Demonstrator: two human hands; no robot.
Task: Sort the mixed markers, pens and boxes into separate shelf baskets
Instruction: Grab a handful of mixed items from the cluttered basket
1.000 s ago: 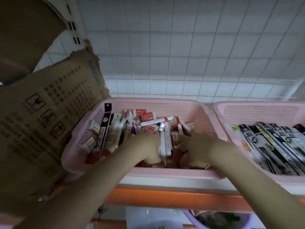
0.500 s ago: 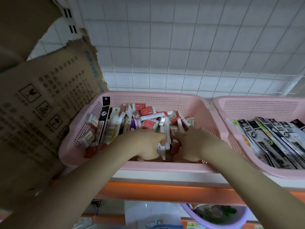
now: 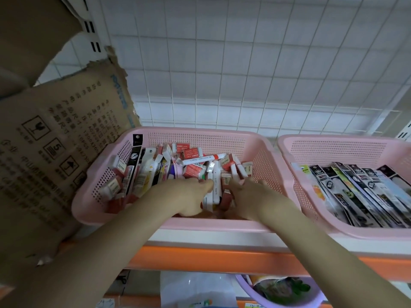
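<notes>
My fingertips are buried in the clutter, so how they lie is hard to make out: my left hand (image 3: 189,196) curls down over the near part of the pile beside two long white markers (image 3: 214,190), and I cannot tell whether it grips one or only rests against them; my right hand (image 3: 251,196) reaches in beside it with fingers spread and slightly bent over small boxes, and whether anything is pinched under them is hidden. Both hands sit inside the left pink basket (image 3: 200,134), a rounded plastic tub with perforated mesh walls and a smooth thick rim. In it lies the mixed heap: small red-and-white cardboard boxes (image 3: 193,170), a white marker with a red cap (image 3: 201,160) lying across the top, and flat glossy packets (image 3: 142,172) leaning against the left wall. The right pink basket (image 3: 333,141), cut off by the frame edge, holds long flat dark packets (image 3: 355,192) laid side by side. A torn corrugated cardboard sheet (image 3: 55,141) with printed symbols stands at the left. The orange shelf edge (image 3: 222,258) runs below, and a purple bowl (image 3: 282,292) under it is only partly seen.
</notes>
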